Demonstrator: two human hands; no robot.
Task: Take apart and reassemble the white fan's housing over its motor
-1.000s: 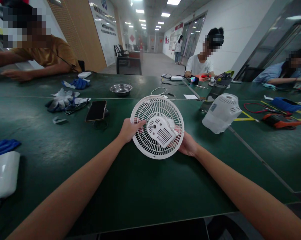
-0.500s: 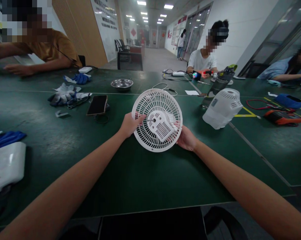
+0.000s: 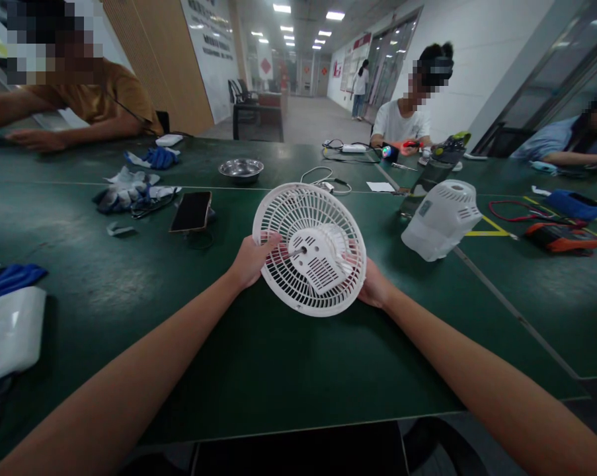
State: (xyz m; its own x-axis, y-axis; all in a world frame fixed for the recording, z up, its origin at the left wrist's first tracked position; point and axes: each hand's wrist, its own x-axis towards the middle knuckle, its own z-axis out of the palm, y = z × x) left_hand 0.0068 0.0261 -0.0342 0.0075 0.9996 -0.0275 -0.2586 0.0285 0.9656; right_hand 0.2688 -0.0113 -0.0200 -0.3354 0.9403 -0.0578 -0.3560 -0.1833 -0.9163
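Observation:
A round white fan grille (image 3: 311, 307) with a slotted motor housing (image 3: 320, 258) at its centre is held up above the table, tilted, its housing side toward me. My left hand (image 3: 251, 260) grips the left rim, thumb over the front. A thin metal shaft (image 3: 293, 253) runs from near that thumb to a hole in the housing; whether the thumb touches it I cannot tell. My right hand (image 3: 376, 284) is closed on the right rim, with its fingers partly hidden behind the bars. Behind the grille, a white cable (image 3: 319, 170) lies on the green table (image 3: 258, 370).
Right of the grille stand a translucent white plastic housing (image 3: 443, 220) and a dark bottle (image 3: 430, 175). A phone (image 3: 192, 211), gloves (image 3: 124, 190) and a metal bowl (image 3: 241, 170) lie left and behind. A multimeter (image 3: 563, 236) is far right. Several people sit around the table.
The grille has come slightly lower and nearer, and its face has tilted further. Both hands keep their hold on the rim and move with it.

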